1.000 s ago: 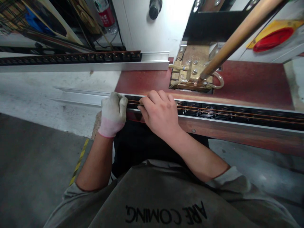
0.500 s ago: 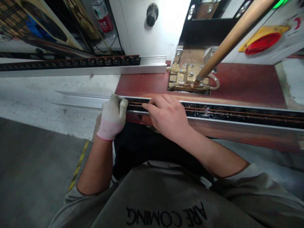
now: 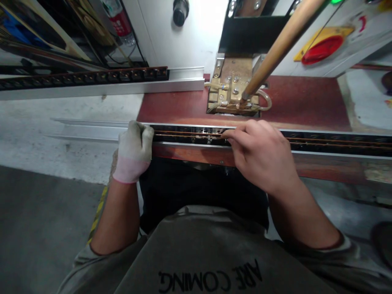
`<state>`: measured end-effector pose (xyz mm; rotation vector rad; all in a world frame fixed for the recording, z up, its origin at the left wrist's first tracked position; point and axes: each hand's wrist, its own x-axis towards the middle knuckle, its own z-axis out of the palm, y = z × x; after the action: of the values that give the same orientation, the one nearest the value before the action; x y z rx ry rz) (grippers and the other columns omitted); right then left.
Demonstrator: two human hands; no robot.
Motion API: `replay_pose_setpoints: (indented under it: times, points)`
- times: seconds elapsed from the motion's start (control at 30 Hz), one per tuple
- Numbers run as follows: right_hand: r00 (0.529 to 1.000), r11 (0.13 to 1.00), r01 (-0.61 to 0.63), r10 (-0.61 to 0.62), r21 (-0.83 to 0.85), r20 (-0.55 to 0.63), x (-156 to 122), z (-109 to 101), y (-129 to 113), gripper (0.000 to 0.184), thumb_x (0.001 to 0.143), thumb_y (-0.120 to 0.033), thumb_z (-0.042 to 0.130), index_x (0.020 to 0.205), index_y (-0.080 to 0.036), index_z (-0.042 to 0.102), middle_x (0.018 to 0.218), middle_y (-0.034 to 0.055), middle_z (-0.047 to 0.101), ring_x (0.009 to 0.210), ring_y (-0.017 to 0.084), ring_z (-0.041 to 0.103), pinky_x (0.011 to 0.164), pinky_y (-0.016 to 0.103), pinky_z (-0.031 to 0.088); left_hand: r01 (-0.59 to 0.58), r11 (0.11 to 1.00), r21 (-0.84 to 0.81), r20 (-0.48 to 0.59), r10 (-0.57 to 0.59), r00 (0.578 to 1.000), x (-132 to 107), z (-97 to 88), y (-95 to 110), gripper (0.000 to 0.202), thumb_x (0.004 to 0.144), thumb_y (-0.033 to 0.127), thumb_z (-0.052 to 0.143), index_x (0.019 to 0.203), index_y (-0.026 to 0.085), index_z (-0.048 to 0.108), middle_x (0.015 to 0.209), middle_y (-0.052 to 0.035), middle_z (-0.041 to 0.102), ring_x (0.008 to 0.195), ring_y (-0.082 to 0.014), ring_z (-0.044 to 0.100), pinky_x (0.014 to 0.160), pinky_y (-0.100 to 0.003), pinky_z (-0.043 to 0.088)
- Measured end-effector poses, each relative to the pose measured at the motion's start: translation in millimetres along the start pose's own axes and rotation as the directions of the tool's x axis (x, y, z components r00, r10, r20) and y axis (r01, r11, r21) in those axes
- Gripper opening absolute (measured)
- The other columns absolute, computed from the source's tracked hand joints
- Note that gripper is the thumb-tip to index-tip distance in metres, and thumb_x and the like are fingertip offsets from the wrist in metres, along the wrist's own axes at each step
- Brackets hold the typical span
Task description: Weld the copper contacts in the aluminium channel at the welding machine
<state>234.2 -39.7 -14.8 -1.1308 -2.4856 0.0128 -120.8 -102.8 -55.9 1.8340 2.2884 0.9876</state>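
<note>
My left hand (image 3: pixel 133 149), in a white glove with a pink cuff, is closed over the left end of a black segmented strip (image 3: pixel 174 138) lying in an aluminium channel (image 3: pixel 330 155). Its fingers hide that end. My bare right hand (image 3: pixel 261 153) is farther right along the channel, thumb and forefinger pinched on a thin copper wire (image 3: pixel 211 134). Copper-coloured wires run lengthwise over the strip on both sides of the right hand. Exactly how the fingertips grip the wire is partly hidden.
Behind the channel stands a brass fixture (image 3: pixel 234 87) with clear tubes and a slanting copper-brown rod (image 3: pixel 281 49). A second black strip (image 3: pixel 92 77) sits in another rail (image 3: pixel 186 83) at the back left. A red switch (image 3: pixel 323 50) is at the upper right.
My right hand has slid rightward along the strip, away from my left hand, uncovering more wire between them. The left hand stays closed at the strip's left end. The view has shifted slightly.
</note>
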Motion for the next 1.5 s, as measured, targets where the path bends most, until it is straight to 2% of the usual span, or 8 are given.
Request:
replay_pose_setpoints:
  times: [0.3,0.57,0.7,0.87,1.0,1.13,1.3,1.5]
  points:
    - [0.979,0.997,0.081,-0.078,-0.006,0.188,18,-18,12,0.035,0.111,-0.02,0.056,0.125,-0.026,0.088,0.109,0.0115,0.076,0.099,0.031,0.067,0.076,0.043,0.041,-0.018,1.0,-0.024,0.017,0.019,1.0,-1,-5.8,7,0.018,0.117,0.047,0.06,0.107,0.031,0.059,0.096,-0.005,0.073,0.094,-0.0291,0.072,0.09,-0.046,0.056]
    - [0.984,0.998,0.028,-0.036,0.051,0.173,20,-17,12,0.034,0.11,-0.02,0.058,0.121,-0.028,0.089,0.107,0.0104,0.075,0.098,0.031,0.066,0.077,0.044,0.041,-0.058,0.992,-0.108,0.127,0.072,0.989,5,-21.1,3,0.022,0.107,0.05,0.076,0.107,0.031,0.066,0.104,-0.0057,0.08,0.097,-0.0289,0.076,0.093,-0.048,0.063]
    - [0.992,0.998,0.025,-0.032,0.061,0.121,16,-12,13,0.031,0.11,-0.021,0.059,0.116,-0.028,0.089,0.105,0.0103,0.076,0.097,0.031,0.067,0.077,0.044,0.043,-0.114,0.986,-0.121,0.065,0.123,0.99,5,-20.1,-4,0.018,0.107,0.048,0.076,0.112,0.03,0.075,0.111,-0.0054,0.085,0.1,-0.0277,0.08,0.094,-0.05,0.066]
    - [1.0,0.994,-0.002,-0.001,0.113,0.024,7,-3,10,0.033,0.115,-0.025,0.058,0.119,-0.027,0.091,0.105,0.0107,0.079,0.098,0.032,0.07,0.081,0.046,0.049,-0.19,0.976,-0.106,0.034,0.194,0.98,3,-18.8,-8,0.021,0.107,0.053,0.074,0.101,0.033,0.079,0.111,-0.0058,0.087,0.108,-0.0322,0.082,0.1,-0.058,0.067]
    - [0.995,0.982,-0.04,0.057,0.187,-0.087,-9,4,9,0.03,0.119,-0.027,0.06,0.12,-0.03,0.09,0.11,0.0092,0.085,0.105,0.032,0.075,0.095,0.049,0.055,-0.175,0.984,-0.043,0.113,0.179,0.977,10,-23.2,-10,0.017,0.106,0.048,0.072,0.101,0.032,0.075,0.108,-0.007,0.084,0.105,-0.0318,0.08,0.097,-0.051,0.064]
    - [0.959,0.991,-0.114,0.128,0.068,-0.252,-39,13,28,0.02,0.119,-0.034,0.069,0.12,-0.031,0.089,0.111,0.0098,0.086,0.106,0.033,0.076,0.095,0.051,0.052,-0.16,0.985,-0.063,0.211,0.17,0.963,21,-29.2,-10,0.015,0.103,0.048,0.069,0.1,0.033,0.071,0.106,-0.0073,0.082,0.1,-0.0315,0.077,0.093,-0.05,0.061]
    - [0.934,0.989,-0.14,0.12,-0.035,-0.337,-74,27,55,0.025,0.113,-0.038,0.08,0.137,-0.032,0.086,0.122,0.012,0.082,0.113,0.037,0.074,0.105,0.058,0.052,-0.094,0.995,-0.04,0.262,0.101,0.96,25,-38.0,-2,0.033,0.102,0.067,0.071,0.099,0.035,0.071,0.099,-0.0061,0.08,0.089,-0.033,0.069,0.084,-0.052,0.057]
    - [0.89,0.994,-0.109,0.093,-0.009,-0.447,-69,31,47,0.024,0.108,-0.037,0.09,0.131,-0.031,0.087,0.118,0.0101,0.081,0.113,0.036,0.075,0.106,0.058,0.053,-0.018,1.0,-0.007,0.3,0.019,0.954,27,-44.0,13,0.038,0.105,0.07,0.07,0.098,0.033,0.068,0.092,-0.0043,0.076,0.086,-0.0302,0.062,0.085,-0.049,0.052]
